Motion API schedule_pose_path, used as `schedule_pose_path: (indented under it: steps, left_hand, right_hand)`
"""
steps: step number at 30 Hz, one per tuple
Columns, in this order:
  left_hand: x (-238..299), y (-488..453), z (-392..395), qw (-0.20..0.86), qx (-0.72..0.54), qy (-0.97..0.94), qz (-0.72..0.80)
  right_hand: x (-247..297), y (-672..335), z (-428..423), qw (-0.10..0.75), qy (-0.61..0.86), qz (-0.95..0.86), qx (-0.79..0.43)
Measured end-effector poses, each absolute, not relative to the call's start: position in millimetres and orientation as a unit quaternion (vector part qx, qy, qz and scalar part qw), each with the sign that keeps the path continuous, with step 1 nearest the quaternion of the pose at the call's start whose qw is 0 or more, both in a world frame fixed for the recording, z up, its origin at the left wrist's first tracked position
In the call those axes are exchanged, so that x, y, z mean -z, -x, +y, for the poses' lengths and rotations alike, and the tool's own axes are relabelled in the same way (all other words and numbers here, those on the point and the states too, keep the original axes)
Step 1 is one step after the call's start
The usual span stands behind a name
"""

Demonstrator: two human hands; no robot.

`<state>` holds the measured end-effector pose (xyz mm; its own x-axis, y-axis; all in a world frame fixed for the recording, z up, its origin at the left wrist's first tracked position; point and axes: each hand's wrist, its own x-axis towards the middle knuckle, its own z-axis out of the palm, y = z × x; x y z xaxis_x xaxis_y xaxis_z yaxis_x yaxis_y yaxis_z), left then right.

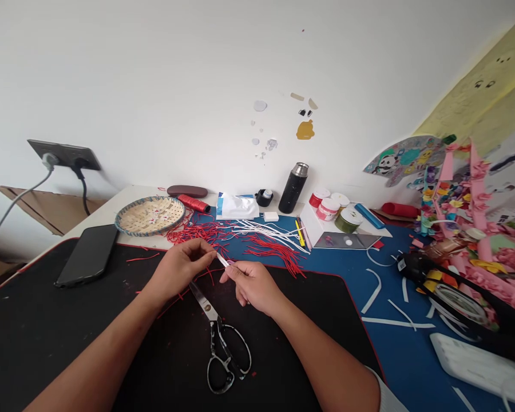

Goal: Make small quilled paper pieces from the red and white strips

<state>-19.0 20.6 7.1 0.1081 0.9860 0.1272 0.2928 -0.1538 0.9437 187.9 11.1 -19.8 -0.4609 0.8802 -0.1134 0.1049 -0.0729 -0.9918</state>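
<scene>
Between my two hands runs a short white strip [222, 260], pinched at one end by my left hand [181, 264] and at the other by my right hand [253, 286]. Both hands are closed, thumb against fingers, above the black mat [90, 332]. Below them lie large scissors [213, 320] with worn black handles; the blade tips reach under my left hand. Red cords [197, 232] lie in a tangle just beyond the hands, with a bundle of cut red cords [277, 252] to the right and white strips [266, 232] behind it.
A woven basket [124, 225] and a phone [88, 254] are at left. Along the back stand a red thread spool [193, 203], a tissue pack [238, 214], a black bottle [292, 190] and several ribbon rolls [327, 209]. Paper flowers [480, 194] and strip scraps [397, 323] crowd the right.
</scene>
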Motion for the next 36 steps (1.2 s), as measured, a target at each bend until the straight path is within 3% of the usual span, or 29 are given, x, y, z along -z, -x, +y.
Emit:
schedule_pose_path:
  steps: [5,16,30,36]
  left_hand:
    - [-6.0,25.9,27.1,0.491,-0.464,-0.534,0.509]
    - [-0.6,20.2,23.5,0.644,-0.372,-0.504,0.439]
    - [0.7,13.9,20.4,0.67,-0.398,-0.47,0.415]
    - [-2.2,19.1,23.5,0.652,-0.475,-0.414,0.421]
  right_hand:
    - [17.7,-186.3,9.0,0.311,0.409,-0.599,-0.614]
    - [21.3,-188.2,10.6,0.345,0.392,-0.577,-0.628]
    - [25.8,-187.8,9.4,0.306,0.387,-0.59,-0.639]
    - [23.3,-188.2,9.6,0.318,0.383,-0.566,-0.657]
